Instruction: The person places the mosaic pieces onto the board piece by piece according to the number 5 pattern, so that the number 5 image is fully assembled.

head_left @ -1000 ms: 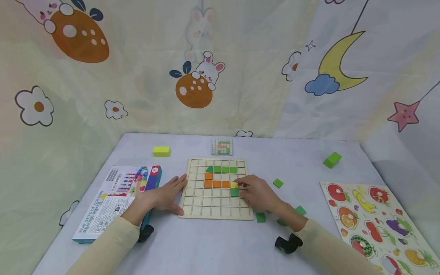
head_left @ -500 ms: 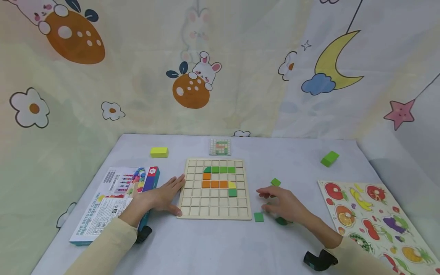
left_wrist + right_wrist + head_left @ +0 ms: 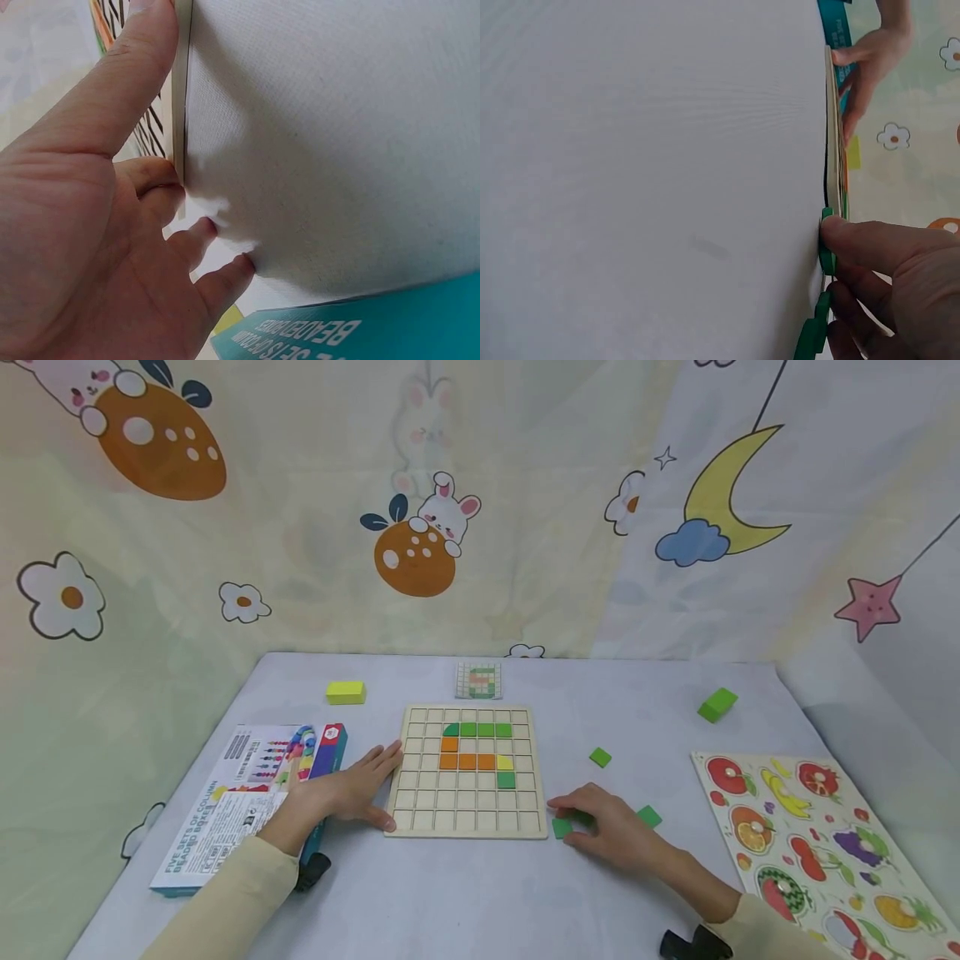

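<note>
A pale wooden grid board (image 3: 420, 802) lies on the table in the head view. Green, orange and yellow square tiles and one rounded dark green tile (image 3: 452, 730) fill some cells. My left hand (image 3: 352, 789) rests along the board's left edge, fingers extended, thumb at the near corner. Just off the board's right near corner, my right hand (image 3: 611, 828) bends its thumb and fingers around a green square tile (image 3: 562, 828). In the right wrist view the thumb touches this green tile (image 3: 827, 241). More green pieces (image 3: 810, 337) lie under the fingers, partly hidden.
Loose green tiles (image 3: 600, 757) lie right of the board. Behind it stands a small pattern card (image 3: 478, 681). A yellow block (image 3: 346, 693) and green block (image 3: 717, 705) sit farther back. A box (image 3: 225, 810) lies left, a fruit-picture board (image 3: 817, 835) right.
My right hand has left the yellow tile's cell on the board, moved right, then come down to the green square tile by the board's corner. The left hand stays on the board's edge.
</note>
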Motion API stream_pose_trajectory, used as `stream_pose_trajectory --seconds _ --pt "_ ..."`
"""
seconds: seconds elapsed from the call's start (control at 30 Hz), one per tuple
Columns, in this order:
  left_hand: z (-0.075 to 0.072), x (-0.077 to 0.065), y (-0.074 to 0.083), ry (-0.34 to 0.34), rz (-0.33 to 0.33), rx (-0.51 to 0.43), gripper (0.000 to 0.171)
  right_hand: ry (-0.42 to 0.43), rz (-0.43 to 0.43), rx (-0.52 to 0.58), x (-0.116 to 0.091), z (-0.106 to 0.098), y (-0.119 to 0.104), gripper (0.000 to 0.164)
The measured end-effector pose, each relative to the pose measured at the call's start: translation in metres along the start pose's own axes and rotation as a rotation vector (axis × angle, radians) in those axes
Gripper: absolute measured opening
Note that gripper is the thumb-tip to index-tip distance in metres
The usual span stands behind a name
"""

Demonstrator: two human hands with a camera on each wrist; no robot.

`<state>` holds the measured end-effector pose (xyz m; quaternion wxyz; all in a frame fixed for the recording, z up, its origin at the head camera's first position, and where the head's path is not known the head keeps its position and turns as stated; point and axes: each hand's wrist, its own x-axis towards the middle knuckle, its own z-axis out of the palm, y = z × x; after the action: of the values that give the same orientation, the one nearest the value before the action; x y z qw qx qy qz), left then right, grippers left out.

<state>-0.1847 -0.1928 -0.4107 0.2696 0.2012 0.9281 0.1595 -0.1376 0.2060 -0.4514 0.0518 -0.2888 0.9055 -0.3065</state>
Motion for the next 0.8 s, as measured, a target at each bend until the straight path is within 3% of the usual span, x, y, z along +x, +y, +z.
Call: stream_pose_trajectory --seconds 0.33,0.57,0.8 --pt "-0.001 -0.001 0.000 0.004 -0.010 0.003 0.107 0.086 -0.042 -0.040 0.031 -0.003 -0.016 0.050" --pt "0.001 0.000 -0.002 0.001 -0.001 -0.005 0.107 0.049 -0.006 0.013 0.058 0.012 -0.034 0.047" --pt "0.002 0.002 -0.004 0.004 0.009 0.002 0.107 0.022 -0.030 0.026 0.068 0.024 -0.041 0.043"
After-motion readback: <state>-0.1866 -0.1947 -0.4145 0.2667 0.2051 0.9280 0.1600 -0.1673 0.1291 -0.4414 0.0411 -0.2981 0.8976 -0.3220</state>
